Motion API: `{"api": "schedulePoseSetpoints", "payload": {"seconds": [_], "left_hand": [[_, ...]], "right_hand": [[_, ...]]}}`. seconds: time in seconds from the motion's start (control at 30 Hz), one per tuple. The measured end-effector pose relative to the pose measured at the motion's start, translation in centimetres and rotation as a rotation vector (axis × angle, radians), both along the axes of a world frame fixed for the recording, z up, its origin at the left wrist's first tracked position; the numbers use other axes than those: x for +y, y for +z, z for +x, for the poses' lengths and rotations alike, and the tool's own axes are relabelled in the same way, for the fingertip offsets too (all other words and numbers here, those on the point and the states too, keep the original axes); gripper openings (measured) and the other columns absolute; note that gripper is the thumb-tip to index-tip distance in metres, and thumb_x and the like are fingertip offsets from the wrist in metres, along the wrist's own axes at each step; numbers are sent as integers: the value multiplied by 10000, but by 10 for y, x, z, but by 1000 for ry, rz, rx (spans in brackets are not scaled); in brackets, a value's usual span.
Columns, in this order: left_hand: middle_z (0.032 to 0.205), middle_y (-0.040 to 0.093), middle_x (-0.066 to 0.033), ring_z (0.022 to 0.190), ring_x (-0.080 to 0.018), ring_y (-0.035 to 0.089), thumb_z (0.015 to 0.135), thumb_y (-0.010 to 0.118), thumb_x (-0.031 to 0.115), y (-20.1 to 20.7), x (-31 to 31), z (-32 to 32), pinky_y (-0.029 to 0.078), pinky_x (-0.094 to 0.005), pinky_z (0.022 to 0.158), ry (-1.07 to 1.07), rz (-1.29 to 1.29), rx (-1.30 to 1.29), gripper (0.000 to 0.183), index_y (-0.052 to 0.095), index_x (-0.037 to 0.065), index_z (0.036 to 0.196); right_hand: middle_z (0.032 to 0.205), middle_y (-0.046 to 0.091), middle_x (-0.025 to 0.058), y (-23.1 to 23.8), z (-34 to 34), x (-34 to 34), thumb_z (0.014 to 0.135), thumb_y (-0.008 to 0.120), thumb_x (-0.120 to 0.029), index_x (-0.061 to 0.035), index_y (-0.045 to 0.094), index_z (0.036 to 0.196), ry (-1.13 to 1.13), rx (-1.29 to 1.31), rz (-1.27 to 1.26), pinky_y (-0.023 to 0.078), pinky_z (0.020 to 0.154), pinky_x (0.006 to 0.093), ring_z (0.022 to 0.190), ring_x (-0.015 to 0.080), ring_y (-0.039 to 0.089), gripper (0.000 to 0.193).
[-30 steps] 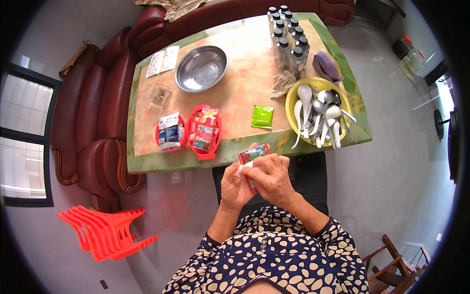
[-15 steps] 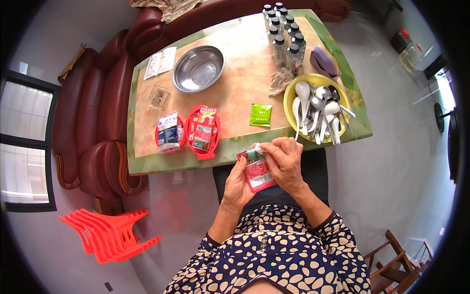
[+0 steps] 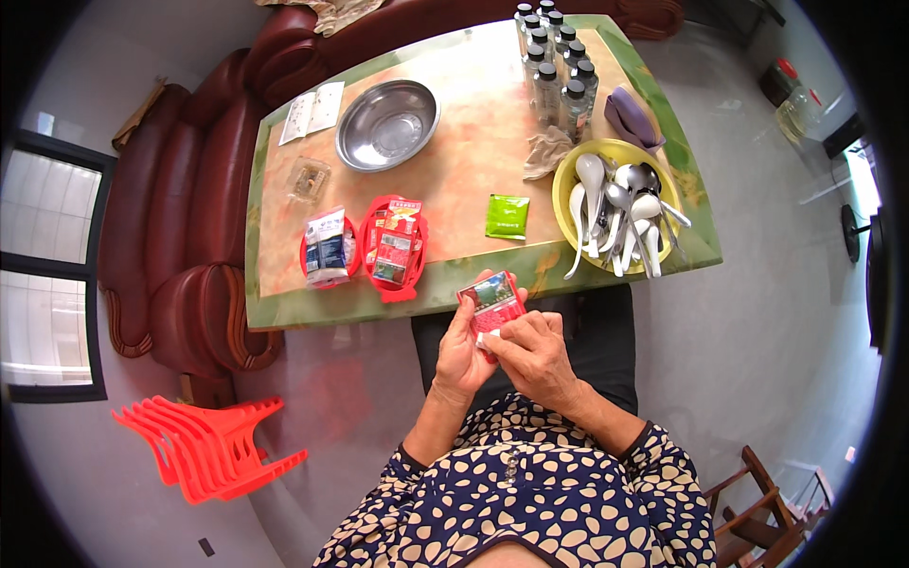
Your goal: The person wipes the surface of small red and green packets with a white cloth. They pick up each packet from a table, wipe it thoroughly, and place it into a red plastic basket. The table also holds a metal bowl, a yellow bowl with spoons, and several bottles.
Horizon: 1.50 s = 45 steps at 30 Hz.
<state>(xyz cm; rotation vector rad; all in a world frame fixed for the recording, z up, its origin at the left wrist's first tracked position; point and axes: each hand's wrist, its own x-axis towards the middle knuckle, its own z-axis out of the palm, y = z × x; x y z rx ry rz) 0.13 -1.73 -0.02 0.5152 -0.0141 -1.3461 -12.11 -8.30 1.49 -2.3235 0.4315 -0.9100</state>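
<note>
Fingers of the left hand (image 3: 460,363) are clamped along the side of one flat red packet (image 3: 493,295), its thumb lying at the left edge, while those of the right hand (image 3: 540,354) are pinched together on one small white wad (image 3: 488,338) laid against the packet's nearer part. Held up before the body at the near edge of the table (image 3: 312,310), the packet has its long axis running away from the person, leaning a little left, so its far short end, with a dark green picture panel, points toward the tabletop, and its printed red part lies nearer. Beyond it are one green sachet (image 3: 507,217), one steel bowl (image 3: 388,126), one open booklet (image 3: 312,113), one clear box (image 3: 309,180) and two red dishes: the left dish (image 3: 305,254) bears a blue-and-white packet (image 3: 327,248), the right dish (image 3: 405,294) overlapping red packets (image 3: 393,248), too layered to count. On the right stand bottles (image 3: 574,112), eleven dark caps showing, beside one crumpled cloth (image 3: 546,152), one purple case (image 3: 632,119) and one yellow basin (image 3: 566,175) of spoons (image 3: 620,213), too tangled to number.
</note>
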Motion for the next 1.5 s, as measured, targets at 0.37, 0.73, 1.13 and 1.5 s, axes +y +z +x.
{"api": "schedulePoseSetpoints", "payload": {"seconds": [0.37, 0.73, 1.13, 1.5], "left_hand": [[1450, 403, -127, 1334, -239, 409, 1014, 221, 535, 14, -2, -5, 315, -419, 1128, 28, 38, 57, 658, 272, 61, 1468], [1444, 418, -156, 1331, -348, 406, 1046, 292, 360, -1, 3, 9, 362, -479, 1099, 60, 10, -51, 513, 277, 81, 1475], [1447, 423, -106, 1343, -240, 408, 1049, 279, 378, 1, 6, 1, 312, -440, 1132, 25, 37, -24, 491, 337, 97, 1449], [1302, 548, -190, 1186, -299, 559, 1032, 374, 341, -31, 18, 28, 437, -510, 1019, 123, 48, 5, 432, 458, 44, 1335]], "right_hand": [[908, 565, 7, -1, 41, -13, 746, 667, -105, -142, 685, 993, -170, -7, -39, 333, 792, 363, 874, 187, 546, 250], [890, 593, -42, -13, 8, -3, 721, 710, -83, -161, 686, 978, -74, -19, 52, 303, 767, 344, 837, 146, 551, 270], [909, 578, 10, -15, 39, -23, 735, 677, -84, -135, 665, 1015, -354, -21, -2, 337, 780, 365, 861, 185, 545, 285], [867, 570, -21, -16, 8, 9, 736, 685, -109, -158, 672, 967, -31, 56, 15, 319, 764, 357, 812, 159, 547, 236]]}}
